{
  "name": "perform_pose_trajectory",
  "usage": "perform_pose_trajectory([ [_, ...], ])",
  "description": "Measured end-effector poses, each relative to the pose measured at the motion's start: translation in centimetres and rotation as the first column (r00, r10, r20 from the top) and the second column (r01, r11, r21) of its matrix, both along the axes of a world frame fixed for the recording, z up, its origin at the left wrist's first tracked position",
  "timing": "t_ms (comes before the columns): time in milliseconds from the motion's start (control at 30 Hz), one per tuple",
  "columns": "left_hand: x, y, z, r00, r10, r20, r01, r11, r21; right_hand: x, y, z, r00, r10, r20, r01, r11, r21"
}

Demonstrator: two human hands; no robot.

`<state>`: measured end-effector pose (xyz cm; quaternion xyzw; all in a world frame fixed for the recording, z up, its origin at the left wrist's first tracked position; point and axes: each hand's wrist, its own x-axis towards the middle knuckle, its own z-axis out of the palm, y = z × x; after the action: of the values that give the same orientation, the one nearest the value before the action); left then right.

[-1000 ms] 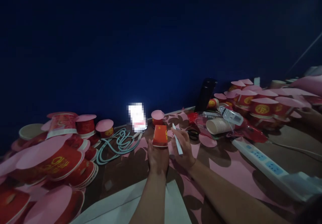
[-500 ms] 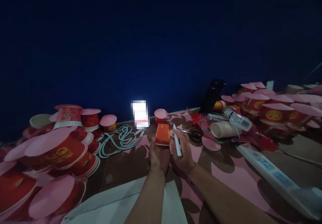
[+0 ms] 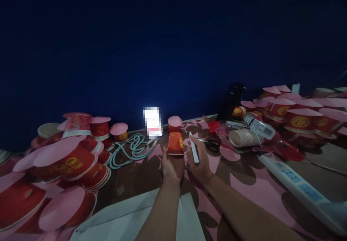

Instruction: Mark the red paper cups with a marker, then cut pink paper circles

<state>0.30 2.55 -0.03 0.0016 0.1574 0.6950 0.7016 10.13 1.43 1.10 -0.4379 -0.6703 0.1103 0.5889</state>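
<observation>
Red paper cup is held in the left hand, rim toward the wrist. Just beside it, a slim white pen-shaped tool is gripped by the right hand. Scissors are seen beyond the right hand, a coiled cable left of the left.

Toward six o'clock, the bare, long left forearm narrows evenly into a bare left hand. Toward five o'clock, the bare right forearm tapers likewise to a bare right hand, a faint thin line, band or crease unclear, marking the wrist.
</observation>
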Motion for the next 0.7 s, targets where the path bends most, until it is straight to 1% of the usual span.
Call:
perform_pose_trajectory([
  [100,0.0,-0.2,0.6,1.0,-0.023,0.004,0.023,1.0,0.019,-0.1,0.0,-0.1,0.999,0.05,-0.022,-0.051,0.998,-0.022],
  [233,0.2,-0.2,1.2,0.998,-0.048,0.032,0.049,0.998,-0.029,-0.1,0.2,-0.4,0.996,0.078,-0.037,-0.079,0.997,-0.012],
  [367,0.4,0.0,0.9,1.0,-0.021,0.015,0.022,0.999,-0.031,0.1,0.3,-0.7,0.995,0.1,-0.032,-0.099,0.995,0.033],
  [500,0.6,-0.1,0.6,1.0,-0.03,-0.007,0.031,0.999,0.045,0.2,0.0,-0.6,0.995,0.092,-0.048,-0.089,0.994,0.07],
  [567,0.6,-0.3,0.7,0.999,-0.035,-0.026,0.037,0.997,0.068,0.1,-0.1,-0.4,0.995,0.089,-0.039,-0.087,0.995,0.057],
  [700,0.8,-0.4,1.1,0.993,-0.056,-0.101,0.062,0.997,0.054,0.1,-0.4,-0.1,0.996,0.082,-0.023,-0.082,0.996,0.019],
])
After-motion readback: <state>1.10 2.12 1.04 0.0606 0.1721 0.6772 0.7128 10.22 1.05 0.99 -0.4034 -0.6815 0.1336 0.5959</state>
